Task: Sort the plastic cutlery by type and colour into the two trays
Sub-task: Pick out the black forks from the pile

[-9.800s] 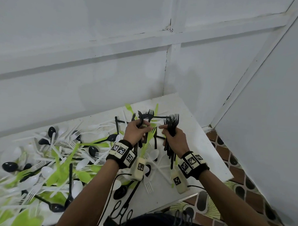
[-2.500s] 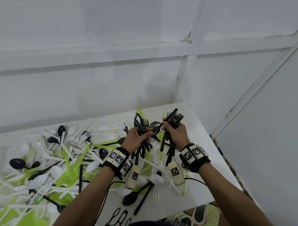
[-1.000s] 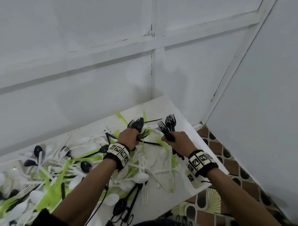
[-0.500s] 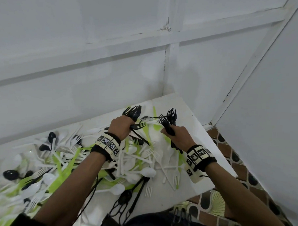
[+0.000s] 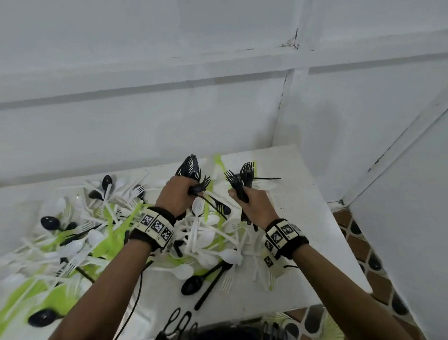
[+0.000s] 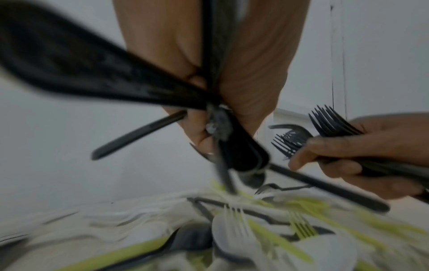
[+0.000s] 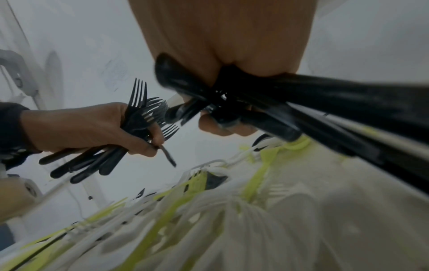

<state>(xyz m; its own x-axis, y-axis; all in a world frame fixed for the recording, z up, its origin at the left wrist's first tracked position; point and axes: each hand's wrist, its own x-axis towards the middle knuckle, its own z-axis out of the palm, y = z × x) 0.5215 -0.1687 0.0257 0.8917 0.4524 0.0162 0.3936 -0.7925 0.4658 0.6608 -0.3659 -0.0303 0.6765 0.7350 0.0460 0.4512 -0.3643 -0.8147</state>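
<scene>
The trays don't show in any view, and my wrist views are blurred up close. My left hand [image 5: 177, 194] is closed round a bunch of black forks [image 5: 191, 167], tines up; one thin black handle [image 5: 215, 208] sticks out below my fingers. My right hand [image 5: 252, 200] grips a second bundle of black forks [image 5: 243, 175] just beside it. Under both fists lies the mixed pile of cutlery [image 5: 204, 235], white, green and black, on the white table [image 5: 305, 212].

black forks [image 5: 192, 168] bunched tines-up above scattered white, green, black cutlery [image 5: 86, 235]
</scene>
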